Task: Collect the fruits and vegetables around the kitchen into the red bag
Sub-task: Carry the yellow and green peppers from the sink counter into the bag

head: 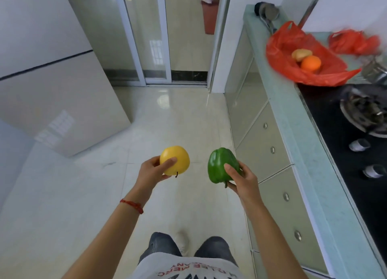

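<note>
My left hand [151, 171] grips a yellow apple [177, 158] in front of me, above the floor. My right hand [243, 179] holds a green bell pepper [217, 163], thumb across its side. A red bag [280, 46] lies open on the pale green counter [287, 119] far to the upper right. Inside it sit an orange [311, 63] and a potato [301, 54]. Both hands are well short of the bag and lower than the counter top.
A second red bag [354, 42] lies crumpled behind the first. A black gas hob [339, 159] with a burner and knobs fills the counter's near right. Cabinet drawers [270, 151] run below. A fridge [52, 94] stands left; glass sliding doors [150, 33] are ahead.
</note>
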Action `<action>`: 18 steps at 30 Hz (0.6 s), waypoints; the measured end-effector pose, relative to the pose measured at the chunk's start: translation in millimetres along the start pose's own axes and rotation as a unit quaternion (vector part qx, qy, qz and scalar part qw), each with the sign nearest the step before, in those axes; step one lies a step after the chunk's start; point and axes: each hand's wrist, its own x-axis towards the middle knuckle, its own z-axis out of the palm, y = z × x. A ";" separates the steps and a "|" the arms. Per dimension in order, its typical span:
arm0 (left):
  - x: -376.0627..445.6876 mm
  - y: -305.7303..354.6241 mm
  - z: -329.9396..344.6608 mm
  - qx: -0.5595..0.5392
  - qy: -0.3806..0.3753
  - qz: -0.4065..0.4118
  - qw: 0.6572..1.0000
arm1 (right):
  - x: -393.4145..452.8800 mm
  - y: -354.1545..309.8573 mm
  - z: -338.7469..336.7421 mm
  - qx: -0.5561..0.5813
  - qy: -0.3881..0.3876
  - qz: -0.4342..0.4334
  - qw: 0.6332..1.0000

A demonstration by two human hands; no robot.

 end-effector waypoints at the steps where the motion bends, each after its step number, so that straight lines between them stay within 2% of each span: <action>1: 12.5 6.8 1.2 -0.001 0.002 -0.002 1.000 | 12.6 -5.0 4.1 0.000 0.001 0.002 1.000; 9: 117.2 50.7 27.0 0.008 -0.001 -0.016 1.000 | 125.0 -48.8 28.5 -0.005 0.006 0.006 1.000; 18: 241.5 145.6 74.7 0.002 0.009 0.003 1.000 | 265.1 -126.3 47.0 -0.005 -0.028 0.002 1.000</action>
